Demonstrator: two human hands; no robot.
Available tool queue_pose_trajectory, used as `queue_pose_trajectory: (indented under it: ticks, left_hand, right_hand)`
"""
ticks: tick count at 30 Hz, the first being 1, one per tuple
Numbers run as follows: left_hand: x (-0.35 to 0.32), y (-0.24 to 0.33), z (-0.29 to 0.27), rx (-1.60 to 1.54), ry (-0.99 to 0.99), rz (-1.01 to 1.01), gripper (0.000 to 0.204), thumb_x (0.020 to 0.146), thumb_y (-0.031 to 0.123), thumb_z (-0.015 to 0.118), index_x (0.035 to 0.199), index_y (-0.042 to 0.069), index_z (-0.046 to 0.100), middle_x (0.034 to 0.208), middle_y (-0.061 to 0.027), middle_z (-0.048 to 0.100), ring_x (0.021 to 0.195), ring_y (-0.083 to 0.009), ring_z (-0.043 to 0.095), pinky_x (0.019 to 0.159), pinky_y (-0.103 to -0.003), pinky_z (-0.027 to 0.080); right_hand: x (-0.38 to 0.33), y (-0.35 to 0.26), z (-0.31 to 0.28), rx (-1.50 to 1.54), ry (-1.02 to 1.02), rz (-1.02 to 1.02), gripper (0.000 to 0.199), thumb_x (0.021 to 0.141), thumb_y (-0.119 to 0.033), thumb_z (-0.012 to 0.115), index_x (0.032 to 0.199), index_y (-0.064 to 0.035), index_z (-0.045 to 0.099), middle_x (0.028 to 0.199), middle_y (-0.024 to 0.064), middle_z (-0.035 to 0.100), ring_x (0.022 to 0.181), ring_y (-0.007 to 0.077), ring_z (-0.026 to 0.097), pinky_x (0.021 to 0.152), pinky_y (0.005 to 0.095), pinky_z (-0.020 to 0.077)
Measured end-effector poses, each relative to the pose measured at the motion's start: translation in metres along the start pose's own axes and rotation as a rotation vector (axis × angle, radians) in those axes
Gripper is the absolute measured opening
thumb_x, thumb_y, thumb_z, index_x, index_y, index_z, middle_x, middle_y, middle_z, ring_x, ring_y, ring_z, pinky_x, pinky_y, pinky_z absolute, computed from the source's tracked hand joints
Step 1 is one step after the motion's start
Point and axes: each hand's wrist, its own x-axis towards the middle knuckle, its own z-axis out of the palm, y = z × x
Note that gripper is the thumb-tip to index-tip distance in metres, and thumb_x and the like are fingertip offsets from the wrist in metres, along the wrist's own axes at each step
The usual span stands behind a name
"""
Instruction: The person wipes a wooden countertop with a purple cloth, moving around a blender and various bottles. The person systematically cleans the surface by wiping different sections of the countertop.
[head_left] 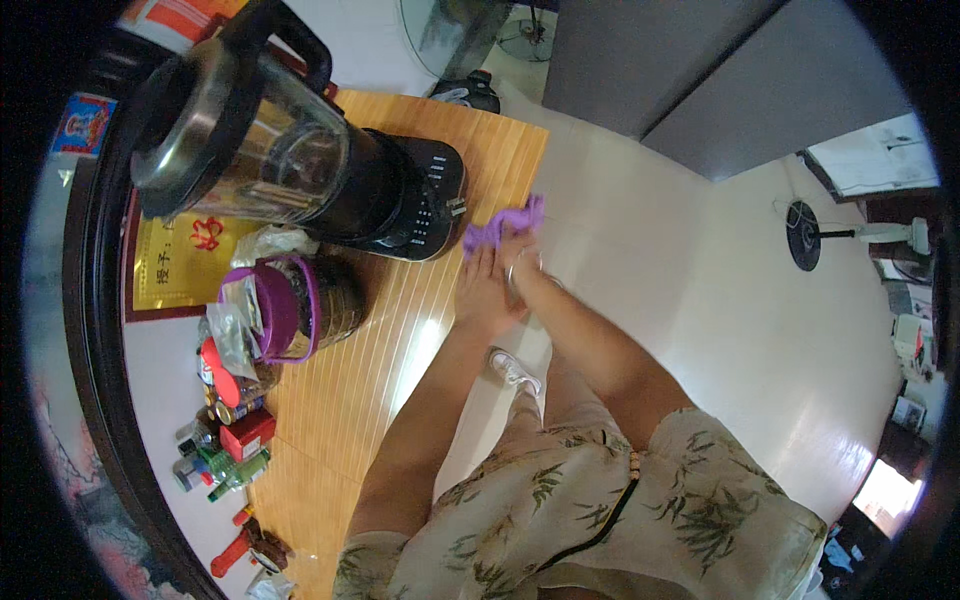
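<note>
**Purple cloth worked between both hands at the counter's edge**

Item: purple cloth [503, 224], small and crumpled. Location: in the air just beside the front edge of the counter [400, 330], close to the control-panel end of the blender base [405, 195].

Hands: the left hand [482, 290] and the right hand [520, 262] meet just below the cloth, overlapping each other. The right hand appears closed on the cloth's lower end; its wrist carries a bangle. The left hand lies flat with fingers extended against the right; whether it also grips the cloth cannot be told.

Landmark: black blender with a clear jug [245, 140], lying tilted in this view on the bamboo-slat counter.

Beyond the blender base from the cloth: a round jar with a purple lid [290, 305], dark contents showing. Further that way: a cluster of small bottles and red-capped containers [225, 420], and a gold-coloured plaque [185, 255] under the jug.

Away from the blender, across the pale floor: a standing fan [805, 235].

Step in hand, as judged: the cloth looks to be gathered or folded into a pad, off the counter surface and not touching the blender.

Next move, as judged: a firm one-handed hold on the bunched cloth, the other hand freed.
</note>
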Motion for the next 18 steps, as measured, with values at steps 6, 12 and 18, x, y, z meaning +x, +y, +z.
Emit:
queue_pose_trajectory:
  ticks: [6,12,18]
  left_hand:
    - [-0.103,-0.018,0.024,0.015,-0.092,-0.036,0.092,0.071,0.046,0.069,0.14,-0.004,0.035,0.146,-0.0263,0.03,0.14,-0.0393,0.022,0.115,-0.048,0.016]
    - [-0.013,-0.018,0.0,0.075,0.068,0.053,0.097,0.069,0.048,0.07,0.143,-0.002,0.032,0.148,-0.0243,0.029,0.14,-0.0373,0.023,0.115,-0.047,0.016]
    - [0.008,-0.008,-0.013,0.087,0.029,0.024,0.101,0.067,0.05,0.071,0.141,-0.005,0.031,0.147,-0.0233,0.032,0.138,-0.0341,0.027,0.114,-0.048,0.019]
  right_hand:
    - [-0.079,0.091,0.055,-0.179,0.043,-0.342,0.037,0.093,-0.032,0.046,0.112,-0.0022,0.058,0.11,0.0214,0.062,0.104,0.038,0.058,0.094,0.0443,0.0442]
    - [-0.006,0.005,0.03,0.038,0.104,-0.084,0.035,0.093,-0.028,0.053,0.115,-0.0011,0.058,0.114,0.0192,0.063,0.109,0.0342,0.058,0.089,0.0406,0.047]
    - [0.005,-0.003,0.014,0.194,0.169,-0.058,0.046,0.091,-0.031,0.056,0.123,0.0011,0.052,0.124,0.0218,0.057,0.114,0.0346,0.056,0.096,0.0412,0.0427]
